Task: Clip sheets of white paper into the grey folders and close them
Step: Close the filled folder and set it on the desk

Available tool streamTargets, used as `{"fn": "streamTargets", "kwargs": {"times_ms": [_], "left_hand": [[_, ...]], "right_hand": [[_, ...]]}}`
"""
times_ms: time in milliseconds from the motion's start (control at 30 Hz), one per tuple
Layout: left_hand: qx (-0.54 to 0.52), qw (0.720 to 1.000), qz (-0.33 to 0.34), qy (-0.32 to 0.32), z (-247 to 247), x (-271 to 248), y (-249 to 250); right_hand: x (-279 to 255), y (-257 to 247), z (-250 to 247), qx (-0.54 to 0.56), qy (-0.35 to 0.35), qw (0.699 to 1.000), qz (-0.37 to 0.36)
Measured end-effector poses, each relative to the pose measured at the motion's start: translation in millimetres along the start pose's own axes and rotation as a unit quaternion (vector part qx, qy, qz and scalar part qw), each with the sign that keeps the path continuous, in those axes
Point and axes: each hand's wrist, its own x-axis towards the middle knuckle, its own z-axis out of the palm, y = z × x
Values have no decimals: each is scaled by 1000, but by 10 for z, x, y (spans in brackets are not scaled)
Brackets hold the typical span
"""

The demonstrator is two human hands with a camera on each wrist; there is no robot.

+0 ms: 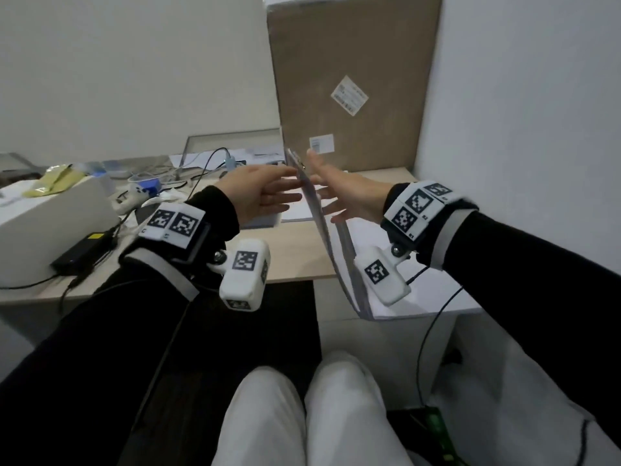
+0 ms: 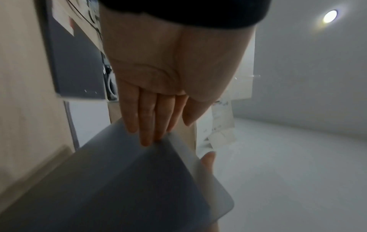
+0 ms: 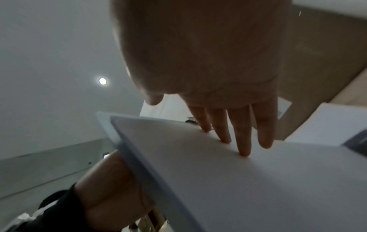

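Grey folder (image 1: 314,210) is upright over the counter (image 1: 295,260), sandwiched btwn your left hand (image 1: 255,191) and right hand (image 1: 342,196); both flat, fingers straight, nothing gripped. Risk: palms-only hold w/ no pinch, so folder or paper (image 3: 248,180) may slide out.

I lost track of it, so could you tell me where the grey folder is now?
In the head view the grey folder stands on edge above the desk, pressed between the left hand and right hand.
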Motion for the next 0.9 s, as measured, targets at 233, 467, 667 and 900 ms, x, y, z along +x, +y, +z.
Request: {"fn": "streamTargets", "kwargs": {"times_ms": [233, 467, 667, 900], "left_hand": [[-11, 989, 40, -139, 823, 201, 54], [102, 985, -129, -49, 1114, 457, -594], [189, 946, -251, -83, 1154, 370, -1240], [-46, 959, -257, -111, 1382, 249, -1384]], "right_hand": [[-669, 231, -684, 63, 98, 993, -4], [-1148, 824, -1065, 105, 254, 959, 72], [-1197, 1423, -1125, 58, 302, 932, 191], [-1200, 1710, -983, -100, 278, 920, 257]]}}
